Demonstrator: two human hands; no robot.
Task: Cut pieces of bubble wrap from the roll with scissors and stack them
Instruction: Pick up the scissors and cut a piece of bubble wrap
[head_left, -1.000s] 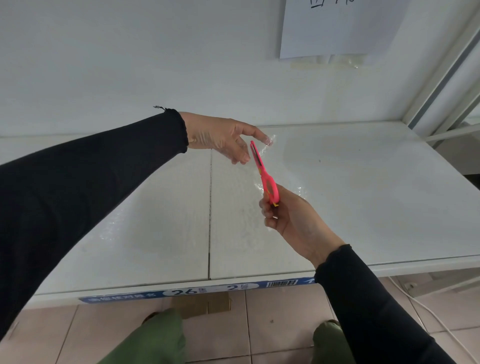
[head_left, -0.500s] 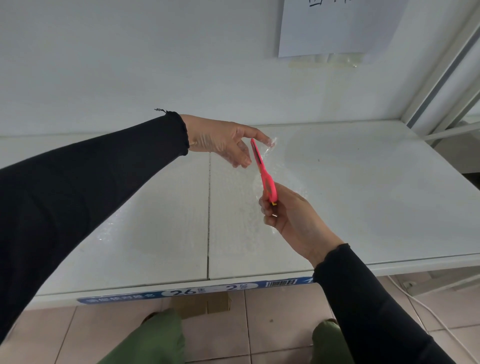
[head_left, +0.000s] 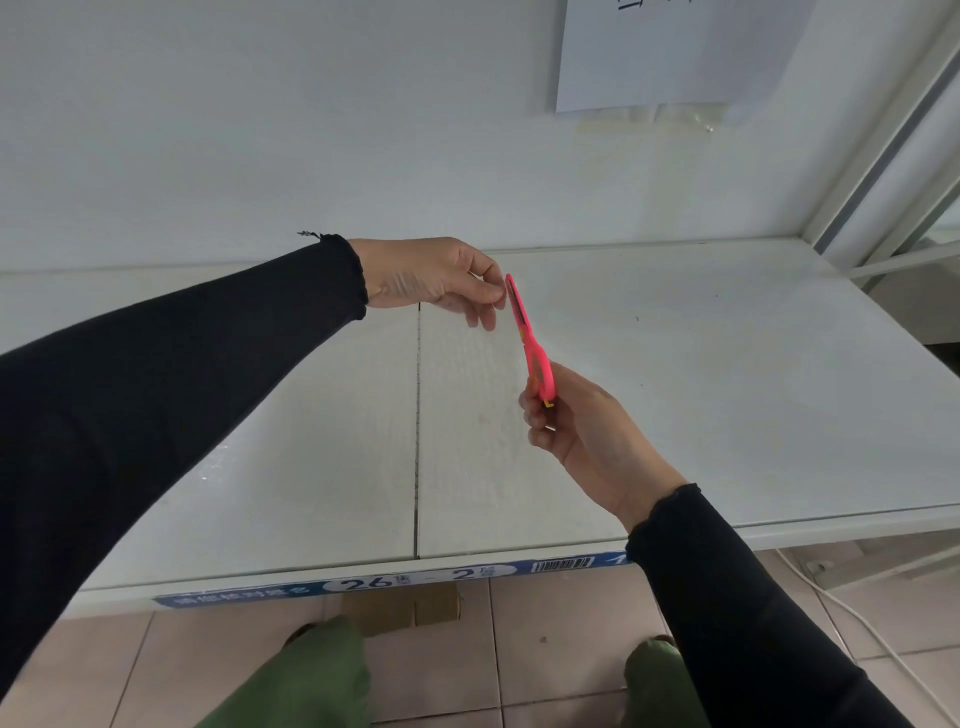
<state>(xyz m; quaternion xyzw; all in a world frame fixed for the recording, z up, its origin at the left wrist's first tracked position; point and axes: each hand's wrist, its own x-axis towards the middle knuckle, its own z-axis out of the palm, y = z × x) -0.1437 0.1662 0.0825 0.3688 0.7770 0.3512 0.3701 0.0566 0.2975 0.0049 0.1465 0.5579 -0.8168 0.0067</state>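
A clear sheet of bubble wrap hangs stretched above the white shelf, hard to see against it. My left hand pinches its far top edge between thumb and fingers. My right hand grips the handles of pink scissors, whose blades point up and away along the sheet's right edge, the tip almost touching my left fingertips. The blades look closed. More bubble wrap trails off to the left under my left arm. No roll is visible.
A back wall stands close behind the shelf, with a paper sheet taped high on the right. A metal upright rises at the right. The shelf's front edge carries a blue label. Tiled floor and a white cable lie below.
The scissors have advanced up to the sheet's far edge. The bit of wrap that stood right of the blades at my left fingertips is gone, and my left fingers have curled in.
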